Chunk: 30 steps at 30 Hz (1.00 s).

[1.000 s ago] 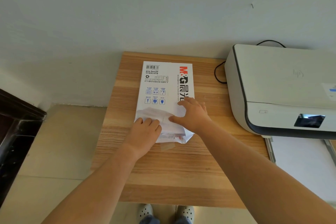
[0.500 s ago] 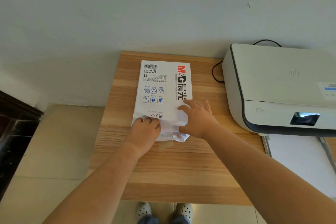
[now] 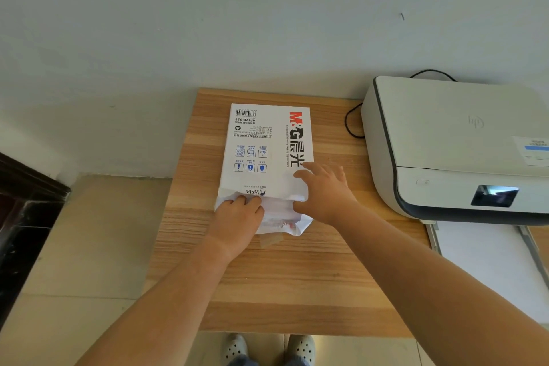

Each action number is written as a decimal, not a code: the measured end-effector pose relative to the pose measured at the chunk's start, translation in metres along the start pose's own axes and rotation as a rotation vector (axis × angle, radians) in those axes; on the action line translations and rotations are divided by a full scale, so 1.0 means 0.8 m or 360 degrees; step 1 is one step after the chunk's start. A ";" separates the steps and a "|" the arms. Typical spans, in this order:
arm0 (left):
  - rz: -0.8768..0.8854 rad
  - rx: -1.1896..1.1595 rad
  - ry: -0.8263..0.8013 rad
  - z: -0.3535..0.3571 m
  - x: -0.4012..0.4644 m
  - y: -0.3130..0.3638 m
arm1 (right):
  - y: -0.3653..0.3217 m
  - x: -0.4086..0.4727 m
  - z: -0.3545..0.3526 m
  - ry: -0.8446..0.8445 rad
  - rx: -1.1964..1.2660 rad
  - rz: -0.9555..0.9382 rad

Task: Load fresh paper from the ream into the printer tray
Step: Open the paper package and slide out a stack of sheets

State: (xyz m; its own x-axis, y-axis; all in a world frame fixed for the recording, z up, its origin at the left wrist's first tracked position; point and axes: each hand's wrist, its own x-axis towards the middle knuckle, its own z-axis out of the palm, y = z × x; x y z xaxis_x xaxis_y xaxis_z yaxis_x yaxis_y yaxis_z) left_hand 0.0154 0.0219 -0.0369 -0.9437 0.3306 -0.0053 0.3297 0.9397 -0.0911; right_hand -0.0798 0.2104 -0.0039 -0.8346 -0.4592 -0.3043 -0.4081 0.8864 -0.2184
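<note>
Getting sheets out of the open near end of the white paper-wrapped ream with the red and black letters point(image 3: 267, 151), lying flat on the light striped wooden table point(image 3: 297, 276), near the wall and well to the left of the big white and grey printer point(image 3: 457, 145)

Doing this step well: pinching only a thin bunch of sheets, not too many, and sliding them straight out toward the body while keeping the wrapper pressed down so the whole pack is not dragging along. Going slowly so the torn flap is not ripping more and no corners are bending

Waiting on the right: the pulled-out white printer tray point(image 3: 487, 261), sticking out from under the printer front, with something flat and white in it, maybe paper already

Left hand point(image 3: 237, 223) reaching in at the open end, fingers curled and tucked under the wrapper edge, looking closed on the paper inside, though how many sheets is hidden. Right hand point(image 3: 323, 193) lying spread and flat on top of the ream's near right corner, fingers apart, pressing down and gripping nothing. Both arms stretching forward from below, elbows low
</note>
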 end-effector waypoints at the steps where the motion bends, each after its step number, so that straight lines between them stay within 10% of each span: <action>1: 0.0001 0.0010 -0.0014 -0.001 0.000 0.000 | -0.001 -0.002 0.002 0.0011 -0.0038 -0.0010; 30: -0.0120 -0.0122 -0.0043 -0.005 0.001 -0.001 | 0.004 -0.063 0.038 0.0060 -0.0314 0.0173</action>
State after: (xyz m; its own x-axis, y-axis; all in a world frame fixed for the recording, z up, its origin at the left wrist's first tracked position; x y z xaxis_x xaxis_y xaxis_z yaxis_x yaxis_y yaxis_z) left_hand 0.0145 0.0219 -0.0330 -0.9660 0.2569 -0.0284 0.2574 0.9662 -0.0158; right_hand -0.0277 0.2349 -0.0172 -0.8894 -0.3610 -0.2805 -0.3763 0.9265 0.0007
